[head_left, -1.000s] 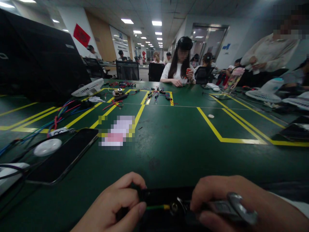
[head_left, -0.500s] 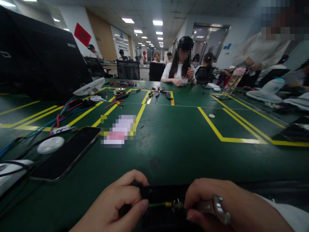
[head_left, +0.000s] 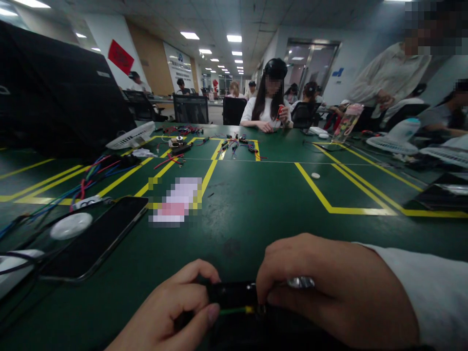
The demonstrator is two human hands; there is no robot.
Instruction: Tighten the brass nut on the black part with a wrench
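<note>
Far left edge: a white device [head_left: 14, 273] with dark cables is being seen lying on the green table [head_left: 256, 209], just beside a white round puck [head_left: 71, 225].
Phone: a dark phone [head_left: 97, 239] is lying flat, screen up, near a bundle of coloured wires [head_left: 91, 170] and in front of a large black case [head_left: 54, 97].
Left hand: the left hand [head_left: 171, 312] is being kept curled at the bottom edge, thumb and forefinger pinched shut on a green wire [head_left: 232, 310]; the other fingers are folded in.
Black part: a black block [head_left: 232, 295] is being held between the two hands, low in the middle of the view, just above the table's near edge; the green wire is running along its front to a yellow tip.
Right hand: the right hand [head_left: 329, 292] is being closed over a metal wrench [head_left: 300, 282], only a shiny bit of which is showing between the fingers; the fingertips are touching the block.
Sleeve: a white sleeve [head_left: 427, 287] is covering the right wrist.
Far side: a seated person [head_left: 268, 105] is working across the table, small parts being spread before them.
Far right: a standing person [head_left: 391, 83] is bent over the table.
</note>
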